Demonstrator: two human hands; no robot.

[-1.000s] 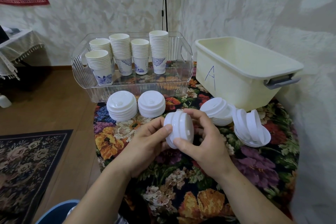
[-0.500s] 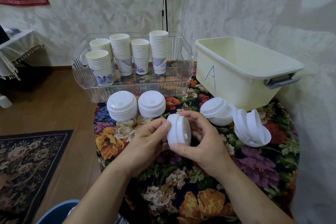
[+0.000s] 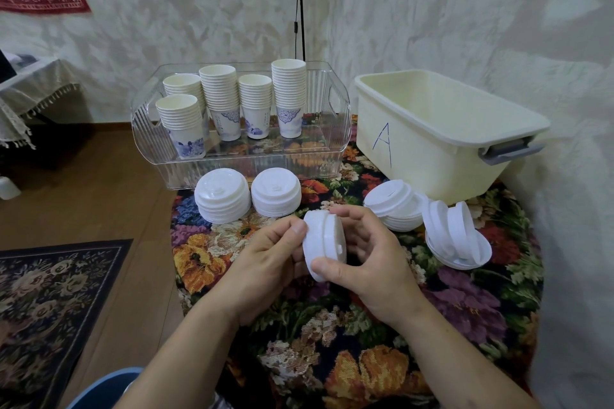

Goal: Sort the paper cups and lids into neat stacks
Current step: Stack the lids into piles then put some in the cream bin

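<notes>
Both hands hold a small stack of white lids (image 3: 324,244) on edge above the floral table. My left hand (image 3: 265,262) pinches its left face with thumb and fingers. My right hand (image 3: 368,259) curls round its right side, thumb on the lower rim. Two neat lid stacks (image 3: 222,199) (image 3: 275,196) stand in front of the clear tray (image 3: 335,156). A looser lid stack (image 3: 393,206) lies to the right, and beyond it a jumbled lid pile (image 3: 455,239) with some lids standing on edge. Several stacks of paper cups (image 3: 288,96) stand in the tray.
A cream tub marked "A" (image 3: 442,143) stands at the back right of the floral tablecloth (image 3: 332,342). A black cable (image 3: 300,3) hangs down the wall behind the tray. Wooden floor and a dark rug (image 3: 50,292) lie to the left.
The held lids have turned a little between my hands and look pressed closer together. Both hands stay at the same spot above the table.
</notes>
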